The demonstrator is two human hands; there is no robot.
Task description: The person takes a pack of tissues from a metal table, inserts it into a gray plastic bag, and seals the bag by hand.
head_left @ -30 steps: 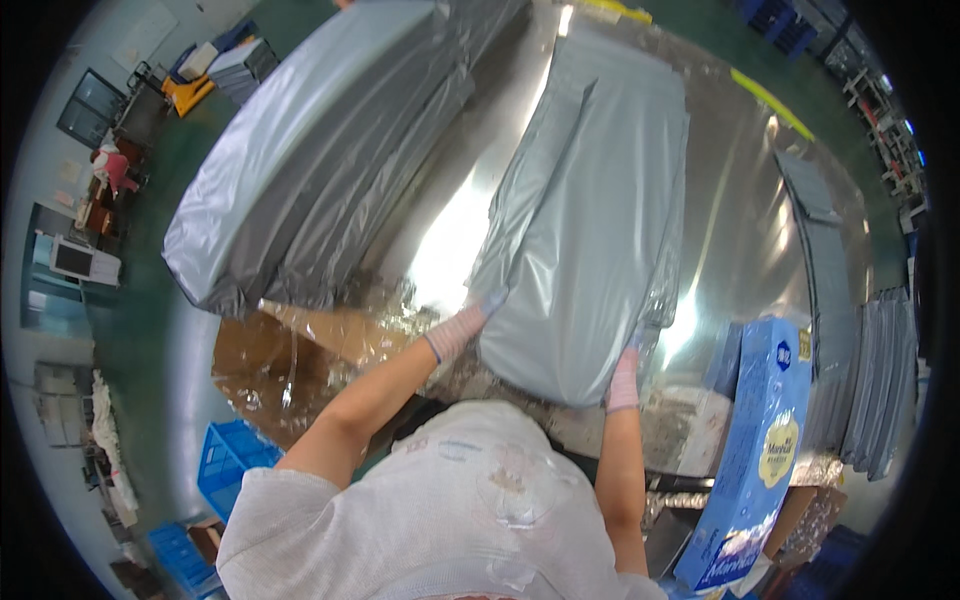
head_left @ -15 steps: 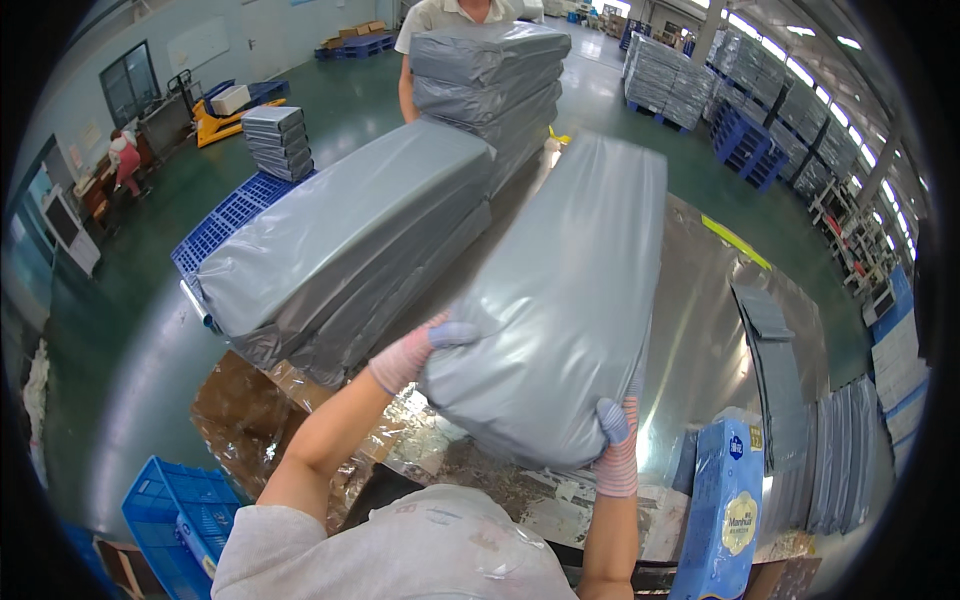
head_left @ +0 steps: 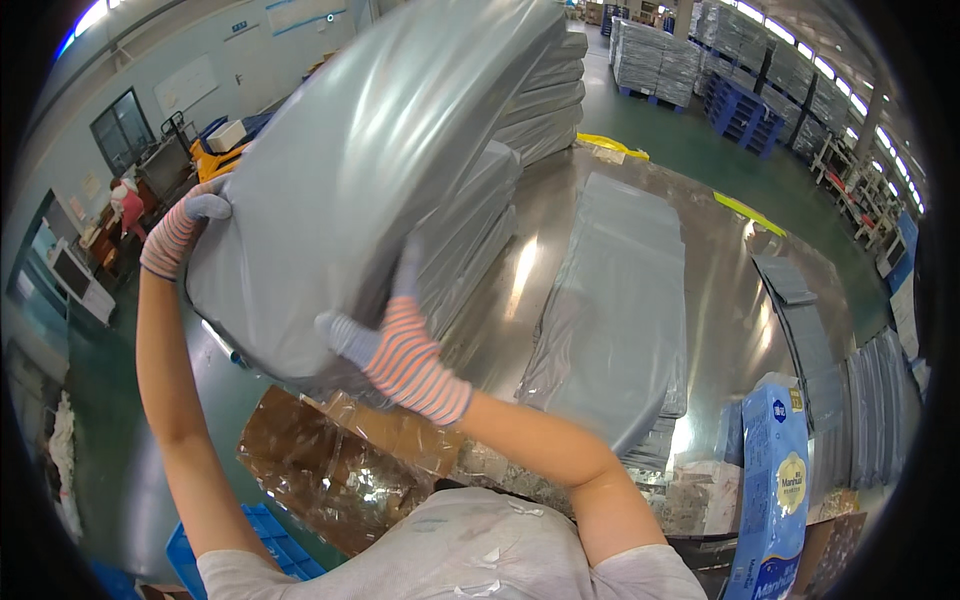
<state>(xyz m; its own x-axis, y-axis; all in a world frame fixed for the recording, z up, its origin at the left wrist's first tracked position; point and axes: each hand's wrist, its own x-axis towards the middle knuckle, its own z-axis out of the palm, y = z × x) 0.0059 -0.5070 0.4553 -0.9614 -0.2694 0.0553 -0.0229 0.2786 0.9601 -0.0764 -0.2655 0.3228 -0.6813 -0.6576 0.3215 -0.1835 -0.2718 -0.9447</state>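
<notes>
A large grey plastic-wrapped bundle (head_left: 330, 170) is tilted over the stack at the left, its far end running out of the top of the picture. My left hand (head_left: 185, 230), in a striped glove, grips its left edge, thumb over the plastic. Against its near right side is my right hand (head_left: 405, 360), striped glove too, thumb and fingers spread; the fingertips are smeared by motion. Below the raised bundle shows a similar grey wrapped stack (head_left: 475, 260). Flat grey plastic-covered pieces (head_left: 620, 300) lie piled on the metal table (head_left: 500, 330) to the right.
Brown cardboard under clear film (head_left: 310, 465) and a blue crate (head_left: 255, 545) are at the near left. A blue printed package (head_left: 775, 480) stands at the near right, beside folded grey sheets (head_left: 875, 400). Another grey stack (head_left: 555, 95) rises behind. Wrapped pallets (head_left: 655, 60) fill the background.
The bundle has moved left and up, from over the table to over the left stack. Both hands moved left with it. The flat grey pile has come into sight; the co-worker is now hidden.
</notes>
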